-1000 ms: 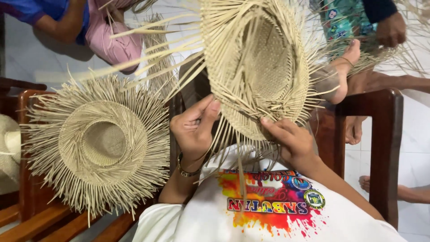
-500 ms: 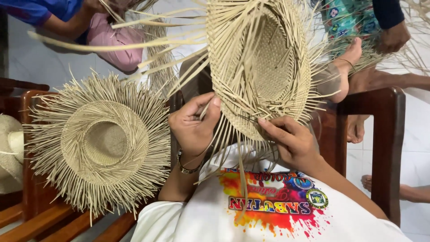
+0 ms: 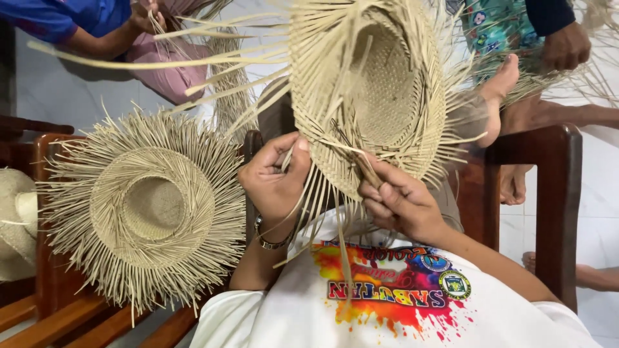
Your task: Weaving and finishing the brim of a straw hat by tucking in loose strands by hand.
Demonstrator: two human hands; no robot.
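**Hat brim turned, a fresh strand pinched**

While the white printed shirt (image 3: pixel 387 309) fills the bottom of the view, the two hands just beyond it have shifted their hold since a second ago. Then the left hand (image 3: pixel 274 180) lay with its fingers stretched up against the brim; now it is curled, thumb and forefinger pinched shut on a single pale straw strand (image 3: pixel 289 158), wrist bent back, a bracelet (image 3: pixel 269 240) showing at the cuff. The right hand (image 3: pixel 400 203) has closed too — its fingers are folded over a small bundle of loose strands at the lower edge of the unfinished straw hat (image 3: pixel 371 90), knuckles toward the camera.

The hat itself has tipped and come closer, its hollow crown now facing the viewer, held up above the lap between both hands. I judge that the weaving has moved along the brim to a new strand — work on the edge is under way, not finished, as many loose ends fan out.

Left of the hands, a second half-woven hat (image 3: pixel 151 209) rests on a wooden chair (image 3: pixel 39 303). Farther off, other people's arms and a bare foot (image 3: pixel 500 96) show, also among straw.
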